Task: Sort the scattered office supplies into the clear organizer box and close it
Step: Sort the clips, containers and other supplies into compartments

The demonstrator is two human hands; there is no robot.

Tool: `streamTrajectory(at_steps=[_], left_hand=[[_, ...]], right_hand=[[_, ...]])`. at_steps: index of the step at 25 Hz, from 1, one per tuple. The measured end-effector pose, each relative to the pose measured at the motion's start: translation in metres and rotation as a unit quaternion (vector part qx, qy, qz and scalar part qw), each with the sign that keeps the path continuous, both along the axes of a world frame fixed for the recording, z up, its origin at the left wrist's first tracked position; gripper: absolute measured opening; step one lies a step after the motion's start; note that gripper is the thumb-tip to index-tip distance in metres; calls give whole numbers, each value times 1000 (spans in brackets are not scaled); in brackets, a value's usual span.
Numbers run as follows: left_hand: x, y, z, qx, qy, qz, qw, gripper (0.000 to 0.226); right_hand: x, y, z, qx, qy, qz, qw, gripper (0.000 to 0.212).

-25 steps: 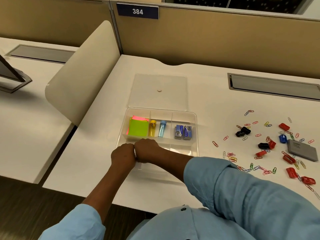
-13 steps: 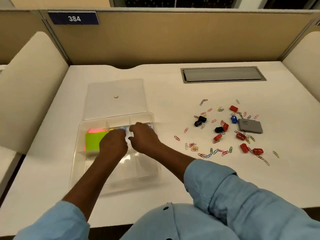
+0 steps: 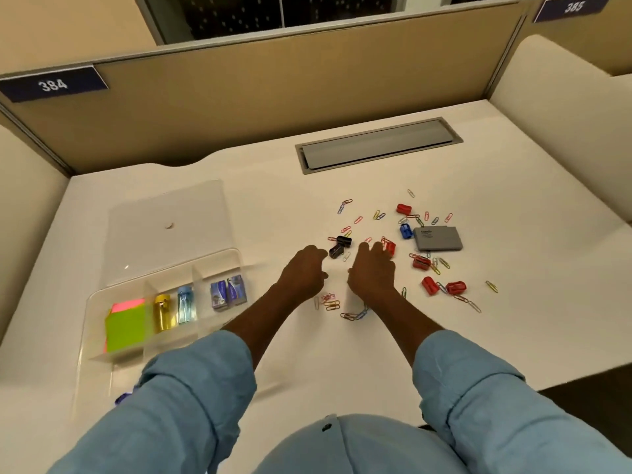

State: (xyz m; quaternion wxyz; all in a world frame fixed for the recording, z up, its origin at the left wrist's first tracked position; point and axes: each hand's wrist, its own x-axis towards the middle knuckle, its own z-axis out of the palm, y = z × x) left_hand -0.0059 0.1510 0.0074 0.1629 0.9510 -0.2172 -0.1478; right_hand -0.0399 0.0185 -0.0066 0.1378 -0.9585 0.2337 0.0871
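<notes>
**Head view.**
- **Container:** clear plastic organizer box [image 3: 201,319], desk left. Its flat clear lid [image 3: 167,230] lies open behind it. The box holds a green sticky-note pad [image 3: 124,328] and two blue staple boxes [image 3: 228,291].
- **Change:** both hands have left the box for the scattered pile on the right.
- **Left hand** [image 3: 304,271]: fingers loosely curled, empty, just beside two small black plastic pieces [image 3: 340,246].
- **Right hand** [image 3: 371,271]: fingers extended, empty, at a small red plastic piece [image 3: 390,247]. Contact cannot be told.
- **Outstanding:** coloured wire paper clips [image 3: 330,302], flat grey case [image 3: 437,238].
- **Judgement:** gathering of loose items is starting, and closing the box is far off.

Left hand [image 3: 304,272] and right hand [image 3: 372,271] moved from organizer box [image 3: 203,321] to paper clips [image 3: 330,303].
</notes>
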Motion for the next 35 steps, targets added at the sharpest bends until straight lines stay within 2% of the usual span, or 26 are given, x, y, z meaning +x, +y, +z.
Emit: streamTrajectory(at_steps=[6,10,16,21,24,26,31,34,35], left_hand=[[22,-42,-22,22,13,-12,1000,44],[27,-49,-33,21,0,-9,1000,42],[33,-50,-42,-19,-23,2,1000,23],[23,-45,-38,-64,-28,63,996,34],[11,-30,-29,-129,-42,94,986,42],[2,-15,-19,-170,-35,120,977,38],[-24,55,16,-221,-59,226,947,24],[-44,110,34,-206,-86,296,929,10],[-53,132,38,-198,-93,318,923,7]], right_hand=[[-12,-33,-13,9,11,30,999,47],[-15,-40,-21,29,6,66,997,49],[-14,-44,-23,41,-2,67,997,47],[-10,-29,-10,8,-22,56,998,47],[-5,-9,0,52,-48,63,995,52],[-3,11,8,111,-61,91,988,52],[0,81,31,172,-71,196,963,33],[-3,129,37,206,-75,275,936,5],[-4,148,37,217,-75,295,927,16]])
